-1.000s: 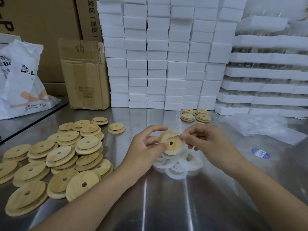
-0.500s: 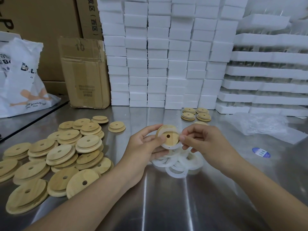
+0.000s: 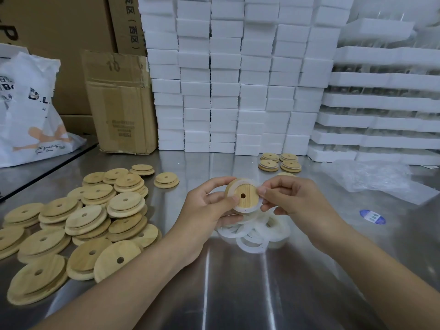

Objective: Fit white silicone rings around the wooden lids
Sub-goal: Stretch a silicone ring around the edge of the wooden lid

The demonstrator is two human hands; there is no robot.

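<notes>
I hold one round wooden lid [image 3: 245, 195] with a centre hole above the metal table, its underside facing me. My left hand [image 3: 209, 208] grips its left edge between thumb and fingers. A white silicone ring [image 3: 238, 207] lies around the lid's raised inner disc, and my right hand [image 3: 292, 201] pinches the ring at the lid's right edge. A heap of loose white rings [image 3: 254, 234] sits on the table right below my hands. Several bare lids [image 3: 81, 217] are piled at the left.
Several lids [image 3: 279, 162] stand in short stacks at the back right. White foam blocks [image 3: 228, 75] are stacked along the back, a cardboard box [image 3: 119, 103] and a white bag [image 3: 31, 110] at the left, crumpled clear plastic [image 3: 371, 177] and a blue sticker [image 3: 372, 216] at the right.
The lid has risen slightly and turned flatter toward me. The ring, loose at its right side a second ago, now sits around most of the inner disc.
</notes>
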